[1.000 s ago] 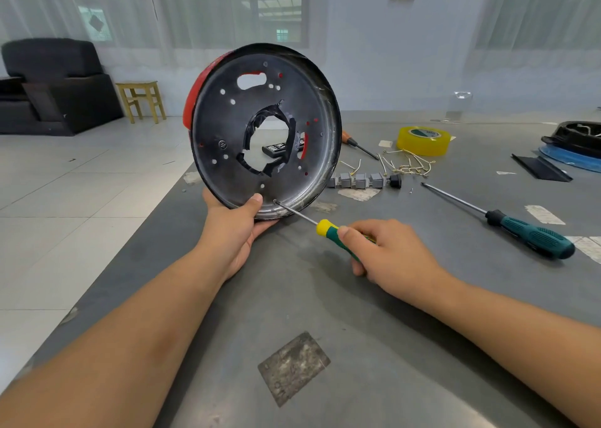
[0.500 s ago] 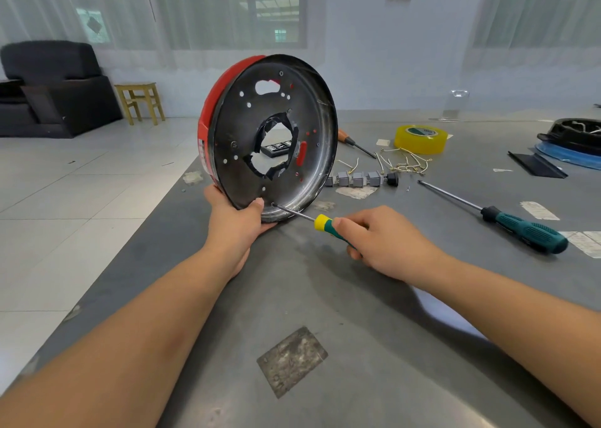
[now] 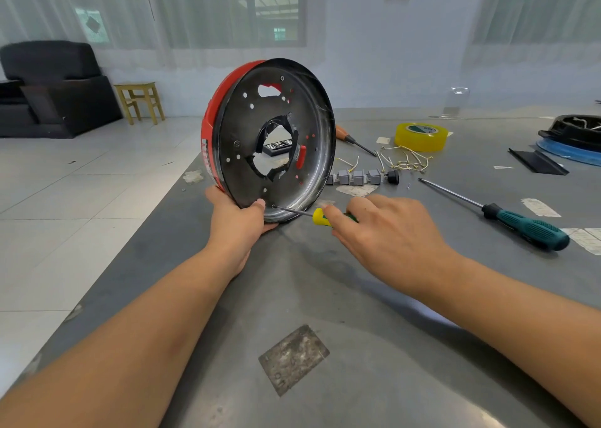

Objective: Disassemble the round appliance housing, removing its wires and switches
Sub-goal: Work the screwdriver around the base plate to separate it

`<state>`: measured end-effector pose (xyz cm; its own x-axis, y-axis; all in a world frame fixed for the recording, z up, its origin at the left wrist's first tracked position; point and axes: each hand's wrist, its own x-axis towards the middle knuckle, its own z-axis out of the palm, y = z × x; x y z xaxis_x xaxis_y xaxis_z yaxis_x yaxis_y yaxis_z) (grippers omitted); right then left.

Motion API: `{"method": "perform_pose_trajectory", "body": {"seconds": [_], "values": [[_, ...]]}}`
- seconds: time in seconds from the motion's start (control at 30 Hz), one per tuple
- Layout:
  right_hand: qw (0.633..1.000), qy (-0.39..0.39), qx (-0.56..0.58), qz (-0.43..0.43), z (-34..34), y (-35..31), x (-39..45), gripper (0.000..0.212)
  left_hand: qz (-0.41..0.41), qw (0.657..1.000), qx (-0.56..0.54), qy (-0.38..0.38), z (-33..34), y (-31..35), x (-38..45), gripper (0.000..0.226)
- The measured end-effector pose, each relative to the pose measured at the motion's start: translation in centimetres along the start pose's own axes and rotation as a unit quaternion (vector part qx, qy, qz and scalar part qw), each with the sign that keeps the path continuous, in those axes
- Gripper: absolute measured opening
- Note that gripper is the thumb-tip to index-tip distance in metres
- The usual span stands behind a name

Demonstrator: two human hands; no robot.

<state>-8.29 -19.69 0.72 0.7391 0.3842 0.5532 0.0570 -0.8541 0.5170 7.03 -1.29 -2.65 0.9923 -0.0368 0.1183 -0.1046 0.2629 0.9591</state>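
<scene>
Housing (image 3: 270,141) has turned further edge-on, red side showing; stands on desk (image 3: 357,346). Left hand (image 3: 239,219) grips its lower rim. Right hand (image 3: 383,232) pinches screwdriver (image 3: 320,217), tip at a low screw, probably seated. Next: turn it out, steady pressure.

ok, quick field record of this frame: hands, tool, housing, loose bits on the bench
left hand: grips lower rim of round housing, held on edge on the table
right hand: holds yellow-handled screwdriver
tool tip: at a hole near the housing's bottom edge
loose parts: grey switches, wire pieces
spare tools: green screwdriver, yellow tape roll
</scene>
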Motion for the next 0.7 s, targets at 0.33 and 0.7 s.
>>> {"method": "perform_pose_trajectory", "body": {"seconds": [0.33,0.7], "values": [[0.875,0.072,0.415,0.239,0.0,-1.2,0.7,0.026,-0.030,0.999,-0.015,0.021,0.0,0.3,0.1,0.040],[0.367,0.025,0.765,0.529,1.0,-0.4,1.7,0.052,-0.012,1.000,0.007,0.019,0.0,0.3,0.0,0.039]]}}
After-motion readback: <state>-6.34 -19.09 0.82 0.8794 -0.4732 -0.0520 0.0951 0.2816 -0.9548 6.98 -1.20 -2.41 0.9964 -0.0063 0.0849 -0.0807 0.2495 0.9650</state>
